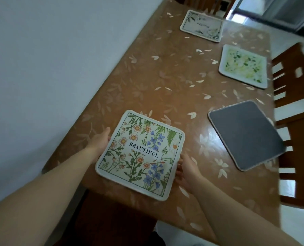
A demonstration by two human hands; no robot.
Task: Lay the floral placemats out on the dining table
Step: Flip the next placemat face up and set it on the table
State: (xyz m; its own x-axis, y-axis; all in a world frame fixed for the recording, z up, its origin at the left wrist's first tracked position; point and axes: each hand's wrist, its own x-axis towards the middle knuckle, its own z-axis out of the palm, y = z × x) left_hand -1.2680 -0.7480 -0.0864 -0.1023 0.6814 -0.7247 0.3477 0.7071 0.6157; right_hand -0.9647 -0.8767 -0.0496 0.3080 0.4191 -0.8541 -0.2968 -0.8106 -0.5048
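At the far left a pale wall [41, 68] runs along the long bench [165, 82], which wears a brown leaf-patterned cover. The left hand [99, 142] holds the left edge of the nearest floral mat [140, 155], the one printed "BEAUTIFUL"; its fingers are hidden under the mat, so the grip looks like a pinch on that edge, thumb side up. The right hand [187, 172] takes the opposite edge low down, its grip likewise closed on the mat's rim. The mat sits at the near left of the bench, tilted a little off the bench's lines, and whether it is fully down I cannot tell.

To do this step well, I would square the mat to the near bench edge, lower it flat, smooth it outward and only then let go with both hands together.

Further right lies a mat with its dark grey back up [245, 134], skewed and overhanging the right edge; it probably needs flipping and straightening. Beyond it a green-patterned mat [243, 66] and a paler far mat [201, 25] lie face up. Wooden chairs [293, 96] stand at the right.
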